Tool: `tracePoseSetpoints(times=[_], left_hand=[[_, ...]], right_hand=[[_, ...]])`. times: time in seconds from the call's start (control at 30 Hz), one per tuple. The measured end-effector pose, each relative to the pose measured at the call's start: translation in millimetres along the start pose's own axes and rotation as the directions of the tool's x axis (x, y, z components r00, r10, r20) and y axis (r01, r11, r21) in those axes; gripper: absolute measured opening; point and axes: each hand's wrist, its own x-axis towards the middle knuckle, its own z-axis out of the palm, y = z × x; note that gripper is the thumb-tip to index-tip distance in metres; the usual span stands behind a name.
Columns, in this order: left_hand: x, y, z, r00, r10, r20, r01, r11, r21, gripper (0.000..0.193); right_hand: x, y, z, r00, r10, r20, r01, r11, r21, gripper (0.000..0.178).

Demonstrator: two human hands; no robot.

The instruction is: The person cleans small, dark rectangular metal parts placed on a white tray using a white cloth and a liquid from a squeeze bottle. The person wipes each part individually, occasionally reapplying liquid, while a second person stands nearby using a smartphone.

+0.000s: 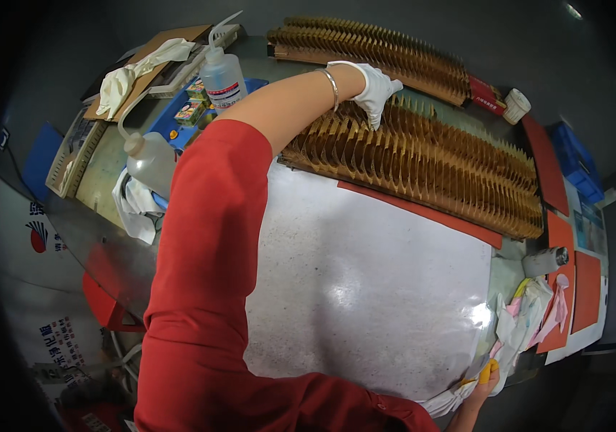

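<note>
My left hand wears a white glove and reaches over the left end of the nearer wooden rack. Two of its fingers show spread apart, one toward the right and one down at the slats; nothing shows between them. That rack has close rows of thin, upright, golden-brown slats. At the lower right, my right hand, with yellow covers on its fingertips, is closed on a white cloth by the table's near edge. Part of its fingers is hidden by the cloth.
A second slatted rack stands behind. Squeeze bottles and a blue tray are at left. A white sheet covers the table's middle. Rumpled cloths, a metal canister and red-orange boards lie at right.
</note>
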Motion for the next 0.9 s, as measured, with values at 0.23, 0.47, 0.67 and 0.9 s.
tracePoseSetpoints(times=[0.23, 0.47, 0.67, 0.9], left_hand=[[-36, -26, -22, 0.990, 0.024, -0.141, -0.062, 0.961, -0.269, 0.098], [-64, -80, 15, 0.998, -0.041, -0.049, 0.024, 0.954, -0.300, 0.104], [-39, -72, 32, 0.969, 0.109, -0.222, -0.167, 0.950, -0.264, 0.103], [-20, -57, 31, 0.952, 0.165, -0.257, -0.251, 0.902, -0.350, 0.103]], right_hand=[[-2, -8, 9, 1.000, -0.021, -0.007, 0.021, 0.999, -0.043, 0.012], [5, -1, 5, 0.999, -0.042, -0.012, 0.042, 0.998, -0.044, 0.011], [5, 1, 6, 0.998, -0.011, -0.068, 0.009, 0.999, -0.040, 0.012], [3, -3, 9, 0.997, 0.023, -0.072, -0.024, 1.000, -0.016, 0.013]])
